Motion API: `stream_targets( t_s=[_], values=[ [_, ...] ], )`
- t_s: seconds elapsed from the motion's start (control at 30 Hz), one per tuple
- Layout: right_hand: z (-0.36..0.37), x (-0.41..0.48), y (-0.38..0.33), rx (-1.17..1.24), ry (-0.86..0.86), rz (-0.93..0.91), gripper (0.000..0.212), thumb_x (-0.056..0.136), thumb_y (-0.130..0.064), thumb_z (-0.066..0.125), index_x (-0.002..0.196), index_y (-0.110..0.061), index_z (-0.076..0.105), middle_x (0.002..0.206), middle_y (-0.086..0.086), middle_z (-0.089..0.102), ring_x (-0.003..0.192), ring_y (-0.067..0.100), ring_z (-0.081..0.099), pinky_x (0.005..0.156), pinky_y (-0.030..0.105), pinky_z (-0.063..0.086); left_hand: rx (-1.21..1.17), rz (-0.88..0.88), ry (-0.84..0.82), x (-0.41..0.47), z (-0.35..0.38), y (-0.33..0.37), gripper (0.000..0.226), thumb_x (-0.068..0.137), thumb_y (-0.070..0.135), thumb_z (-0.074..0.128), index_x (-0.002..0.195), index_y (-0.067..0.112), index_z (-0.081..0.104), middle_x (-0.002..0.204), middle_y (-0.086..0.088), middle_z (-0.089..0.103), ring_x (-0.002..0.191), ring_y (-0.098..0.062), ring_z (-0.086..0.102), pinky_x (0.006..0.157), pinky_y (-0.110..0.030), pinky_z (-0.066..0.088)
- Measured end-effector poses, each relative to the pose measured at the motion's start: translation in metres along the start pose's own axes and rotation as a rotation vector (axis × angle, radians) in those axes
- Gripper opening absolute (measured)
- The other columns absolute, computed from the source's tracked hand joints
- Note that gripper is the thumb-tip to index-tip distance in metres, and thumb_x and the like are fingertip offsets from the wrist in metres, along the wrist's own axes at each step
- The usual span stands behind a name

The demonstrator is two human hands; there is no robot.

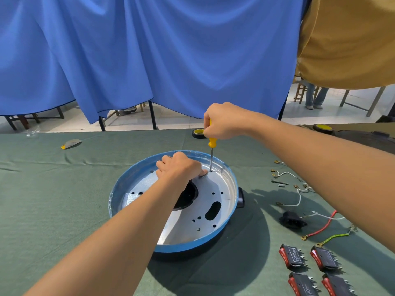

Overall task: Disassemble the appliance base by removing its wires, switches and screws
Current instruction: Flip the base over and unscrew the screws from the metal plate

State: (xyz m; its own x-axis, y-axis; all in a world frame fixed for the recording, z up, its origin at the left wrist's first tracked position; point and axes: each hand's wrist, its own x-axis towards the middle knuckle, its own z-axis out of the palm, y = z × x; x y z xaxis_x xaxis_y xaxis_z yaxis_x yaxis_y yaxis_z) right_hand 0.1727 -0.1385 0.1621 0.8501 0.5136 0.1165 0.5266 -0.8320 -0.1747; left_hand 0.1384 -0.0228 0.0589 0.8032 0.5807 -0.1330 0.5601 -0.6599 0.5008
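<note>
The round appliance base (229, 201), blue-rimmed with a silver metal plate inside, lies on the green cloth in the middle of the table. My right hand (222, 120) grips a yellow-handled screwdriver (211, 150) held upright, its tip on a screw (211, 171) at the far side of the plate. My left hand (178, 167) rests on the plate with fingers curled, thumb pointing at the screw. Removed parts lie to the right: white wires (295, 189), a black power socket (292, 219), a red wire (322, 227), a yellow-green wire (333, 237) and several red-and-black rocker switches (294, 257).
A black-and-yellow tape roll (197, 133) sits at the table's far edge behind my right hand. A small grey-yellow scrap (71, 143) lies at the far left. A blue curtain hangs behind the table. A person's legs and wooden chairs show at the far right.
</note>
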Motion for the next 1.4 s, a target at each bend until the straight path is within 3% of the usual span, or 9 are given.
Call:
stream_targets(
  t_s=[0.13, 0.23, 0.4, 0.5, 0.57, 0.7, 1.13, 1.3, 1.4],
  values=[
    [-0.0024, -0.0022, -0.0012, -0.107, 0.006, 0.072, 0.028, 0.086, -0.041, 0.055, 0.077, -0.015, 0.056, 0.077, 0.002, 0.054, 0.065, 0.019, 0.047, 0.055, 0.029, 0.033, 0.005, 0.002, 0.006, 0.0003, 0.0008, -0.0007, 0.056, 0.074, 0.05, 0.077, 0.092, 0.015, 0.037, 0.121, -0.009, 0.042, 0.122, -0.029, 0.033, 0.099, -0.039, 0.031],
    [0.0001, -0.0018, 0.0001, -0.13, 0.052, 0.081, 0.029, 0.09, -0.031, 0.052, 0.069, -0.014, 0.044, 0.071, 0.002, 0.047, 0.06, 0.021, 0.042, 0.054, 0.028, 0.028, 0.009, 0.005, 0.011, 0.0008, 0.0014, -0.0005, 0.056, 0.074, 0.05, 0.076, 0.093, 0.015, 0.036, 0.123, -0.009, 0.042, 0.122, -0.029, 0.033, 0.099, -0.04, 0.031],
    [-0.001, -0.0006, -0.0016, -0.018, -0.016, 0.048, 0.024, 0.083, -0.03, 0.059, 0.095, -0.01, 0.064, 0.081, 0.006, 0.057, 0.071, 0.021, 0.047, 0.061, 0.03, 0.038, 0.008, 0.003, 0.014, 0.0003, 0.0011, -0.0003, 0.055, 0.074, 0.051, 0.076, 0.086, 0.014, 0.036, 0.112, -0.007, 0.039, 0.121, -0.029, 0.033, 0.098, -0.04, 0.031],
    [-0.0015, -0.0025, -0.001, -0.137, 0.023, 0.093, 0.036, 0.092, -0.046, 0.051, 0.072, -0.017, 0.049, 0.075, 0.0, 0.05, 0.063, 0.018, 0.045, 0.055, 0.028, 0.029, 0.01, 0.007, 0.008, -0.0003, 0.0007, -0.0003, 0.055, 0.074, 0.051, 0.076, 0.091, 0.016, 0.036, 0.107, -0.007, 0.034, 0.121, -0.029, 0.033, 0.098, -0.04, 0.031],
    [-0.0009, -0.0013, -0.001, -0.143, 0.035, 0.07, 0.034, 0.093, -0.036, 0.051, 0.067, -0.015, 0.042, 0.07, 0.002, 0.045, 0.062, 0.022, 0.043, 0.054, 0.028, 0.027, 0.008, 0.008, 0.005, -0.0002, 0.0007, -0.0004, 0.056, 0.074, 0.051, 0.076, 0.092, 0.016, 0.037, 0.106, -0.007, 0.034, 0.121, -0.029, 0.033, 0.099, -0.04, 0.031],
    [-0.0013, -0.0005, -0.0039, -0.083, 0.033, 0.047, 0.009, 0.08, -0.024, 0.057, 0.077, -0.015, 0.056, 0.075, 0.004, 0.052, 0.071, 0.025, 0.049, 0.056, 0.029, 0.034, 0.001, 0.004, 0.007, 0.0002, 0.0003, -0.0003, 0.056, 0.073, 0.051, 0.077, 0.086, 0.016, 0.035, 0.106, -0.007, 0.034, 0.121, -0.029, 0.033, 0.098, -0.039, 0.031],
    [-0.0019, -0.0035, -0.0022, -0.088, 0.036, 0.139, 0.024, 0.088, -0.027, 0.055, 0.07, -0.015, 0.045, 0.071, 0.003, 0.048, 0.062, 0.022, 0.042, 0.054, 0.028, 0.028, 0.005, 0.013, 0.015, 0.0026, 0.0028, -0.0021, 0.058, 0.072, 0.052, 0.077, 0.094, 0.016, 0.037, 0.124, -0.009, 0.043, 0.122, -0.03, 0.033, 0.099, -0.041, 0.031],
    [-0.0042, -0.0045, -0.0047, 0.011, -0.031, 0.051, 0.023, 0.085, -0.023, 0.058, 0.098, -0.007, 0.068, 0.088, 0.016, 0.064, 0.073, 0.023, 0.043, 0.057, 0.028, 0.033, 0.014, 0.012, 0.019, 0.004, 0.0033, -0.0021, 0.059, 0.072, 0.052, 0.077, 0.094, 0.016, 0.036, 0.124, -0.009, 0.043, 0.122, -0.03, 0.033, 0.099, -0.041, 0.032],
    [-0.0048, -0.0062, -0.0029, -0.067, 0.013, 0.087, 0.034, 0.091, -0.04, 0.055, 0.07, -0.014, 0.049, 0.071, 0.003, 0.048, 0.063, 0.023, 0.044, 0.053, 0.028, 0.029, 0.015, 0.011, 0.018, 0.0035, 0.0031, -0.0023, 0.058, 0.072, 0.052, 0.077, 0.092, 0.016, 0.036, 0.117, -0.008, 0.042, 0.121, -0.03, 0.034, 0.098, -0.041, 0.032]
  ],
)
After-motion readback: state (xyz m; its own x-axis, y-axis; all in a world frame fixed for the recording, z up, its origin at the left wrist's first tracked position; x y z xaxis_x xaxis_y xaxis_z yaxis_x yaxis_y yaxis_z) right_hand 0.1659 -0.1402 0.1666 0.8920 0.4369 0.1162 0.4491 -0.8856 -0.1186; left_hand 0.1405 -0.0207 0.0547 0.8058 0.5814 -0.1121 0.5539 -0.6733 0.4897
